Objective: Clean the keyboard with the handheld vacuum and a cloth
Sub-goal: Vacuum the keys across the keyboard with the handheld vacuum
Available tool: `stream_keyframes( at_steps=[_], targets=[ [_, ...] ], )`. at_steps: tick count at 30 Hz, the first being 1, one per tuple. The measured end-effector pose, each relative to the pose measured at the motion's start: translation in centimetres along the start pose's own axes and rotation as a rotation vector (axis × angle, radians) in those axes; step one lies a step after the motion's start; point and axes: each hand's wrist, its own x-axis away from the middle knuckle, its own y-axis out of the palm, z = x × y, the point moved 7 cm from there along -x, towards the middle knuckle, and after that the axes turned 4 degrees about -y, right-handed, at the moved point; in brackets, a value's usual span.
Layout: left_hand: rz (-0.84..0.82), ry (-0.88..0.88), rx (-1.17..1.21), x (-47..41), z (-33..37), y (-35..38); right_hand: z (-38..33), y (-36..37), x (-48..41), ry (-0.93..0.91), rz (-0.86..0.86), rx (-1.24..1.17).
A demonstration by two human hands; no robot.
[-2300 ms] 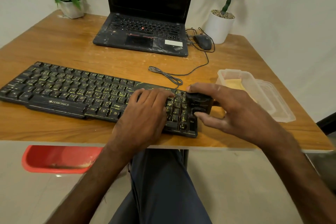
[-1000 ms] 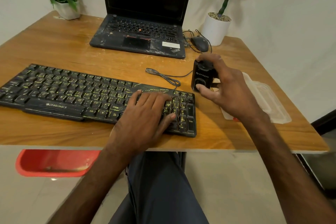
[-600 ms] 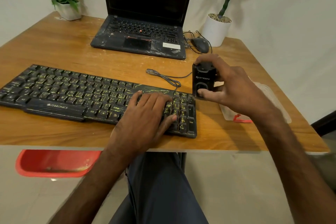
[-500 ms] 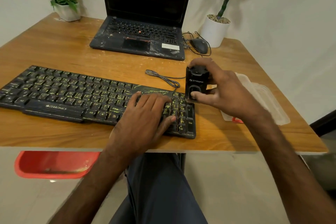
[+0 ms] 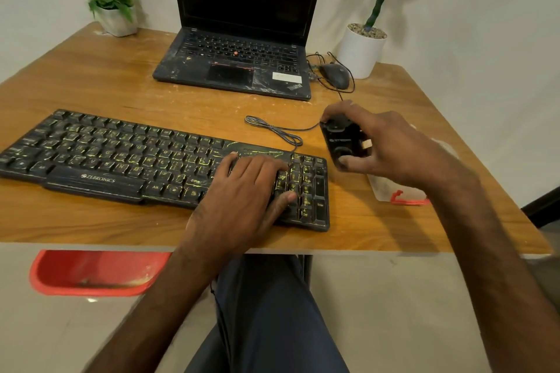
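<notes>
The right hand (image 5: 391, 150) grips the handheld vacuum (image 5: 344, 141) just off the keyboard (image 5: 121, 154)'s right end; left hand (image 5: 242, 191) lies flat, fingers spread, on its keys.

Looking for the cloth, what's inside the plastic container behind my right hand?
The right hand, holding the handheld vacuum, covers most of the plastic container. Only its near corner with a red clip shows; the contents are hidden.

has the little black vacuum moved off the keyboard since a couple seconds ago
Yes. The handheld vacuum, gripped by the right hand, was over the keyboard numpad; now it is past the keyboard's far right corner, toward the mouse.
</notes>
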Motion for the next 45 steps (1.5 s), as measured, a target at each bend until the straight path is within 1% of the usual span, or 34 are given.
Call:
stream_keyframes(
  at_steps=[1, 2, 4, 6, 7, 9, 11, 12, 14, 16, 17, 19, 21, 22, 23, 24, 26, 27, 28, 30, 31, 32, 34, 35, 36, 37, 38, 41, 42, 43, 45],
  targets=[
    [-0.003, 0.000, 0.002, 0.0, 0.0, 0.0, 0.2, -0.4, 0.0, 0.015, 0.000, 0.045],
    [-0.005, 0.000, 0.004, 0.0, 0.0, 0.1, 0.2, -0.9, 0.0, 0.022, 0.035, 0.018],
    [-0.002, -0.001, 0.004, 0.0, 0.0, 0.1, -0.3, -1.1, 0.1, 0.016, 0.126, -0.150],
    [0.000, -0.005, 0.002, 0.0, 0.0, 0.1, -0.7, -0.3, 0.0, 0.002, 0.156, -0.261],
    [0.000, -0.005, 0.003, 0.0, 0.0, 0.1, -0.7, 0.1, -0.2, -0.005, 0.148, -0.250],
    [0.002, -0.003, 0.003, 0.1, 0.0, 0.1, -0.5, 0.6, -0.4, -0.005, 0.148, -0.112],
    [0.003, -0.004, 0.002, 0.1, 0.0, 0.0, 0.0, 0.1, -0.5, 0.008, 0.197, 0.049],
    [0.002, -0.006, 0.002, 0.1, 0.0, 0.0, 0.1, -0.2, -0.4, 0.017, 0.229, 0.051],
    [-0.003, -0.009, 0.007, 0.0, -0.1, 0.1, 0.0, -0.5, 0.0, 0.020, 0.265, -0.139],
    [0.006, -0.008, 0.005, 0.0, -0.1, 0.1, -0.2, -0.1, 0.4, 0.012, 0.247, -0.328],
    [0.014, -0.005, 0.001, 0.0, -0.1, 0.1, -0.1, 0.2, 0.5, 0.014, 0.227, -0.341],
    [0.023, 0.002, 0.001, 0.0, 0.0, 0.0, 0.2, 0.6, 0.5, 0.031, 0.220, -0.246],
    [0.022, 0.004, 0.006, 0.0, 0.0, 0.0, 0.7, 0.0, 0.5, 0.059, 0.266, -0.120],
    [0.021, 0.002, 0.006, -0.1, 0.0, 0.0, 0.8, -0.4, 0.7, 0.062, 0.294, -0.107],
    [0.019, -0.001, 0.006, 0.0, -0.1, 0.0, 0.8, -0.5, 0.9, 0.061, 0.311, -0.150],
    [0.018, -0.001, 0.009, -0.1, -0.1, 0.0, 0.8, -0.5, 1.1, 0.061, 0.311, -0.247],
    [0.021, 0.000, 0.016, 0.0, -0.1, 0.0, 0.6, 0.2, 1.6, 0.064, 0.266, -0.410],
    [0.022, 0.001, 0.017, 0.0, -0.1, 0.0, 0.5, 0.5, 1.6, 0.065, 0.247, -0.403],
    [0.021, 0.002, 0.017, 0.0, -0.1, 0.0, 0.5, 0.7, 1.6, 0.064, 0.247, -0.340],
    [0.014, 0.002, 0.019, 0.0, -0.1, 0.0, 0.5, 0.1, 1.4, 0.060, 0.293, -0.125],
    [0.011, 0.000, 0.020, -0.1, -0.1, 0.0, 0.6, -0.3, 1.4, 0.060, 0.317, -0.071],
    [0.010, -0.001, 0.020, -0.1, -0.1, 0.0, 0.7, -0.5, 1.4, 0.062, 0.334, -0.096],
    [0.014, -0.004, 0.020, -0.1, -0.1, 0.0, 0.4, -0.2, 1.6, 0.052, 0.315, -0.350],
    [0.019, -0.005, 0.018, 0.0, -0.1, -0.1, 0.1, 0.2, 1.8, 0.038, 0.281, -0.485],
    [0.023, -0.004, 0.017, 0.0, 0.0, -0.1, -0.2, 0.8, 2.0, 0.025, 0.237, -0.563],
    [0.024, -0.003, 0.018, 0.1, 0.0, -0.1, -0.5, 1.2, 2.2, 0.017, 0.199, -0.566],
    [0.025, -0.003, 0.019, 0.1, 0.0, -0.1, -0.7, 1.4, 2.3, 0.016, 0.185, -0.516],
    [0.028, 0.001, 0.019, 0.1, -0.1, -0.2, -0.7, 0.5, 2.4, 0.021, 0.266, -0.256],
    [0.028, 0.001, 0.020, 0.0, -0.1, -0.2, -0.8, 0.1, 2.5, 0.015, 0.294, -0.205],
    [0.027, 0.000, 0.021, 0.0, -0.1, -0.2, -0.9, -0.1, 2.7, 0.008, 0.311, -0.201],
    [0.023, -0.004, 0.023, 0.0, -0.1, -0.2, -1.6, 0.2, 3.3, -0.009, 0.303, -0.363]
  ],
)
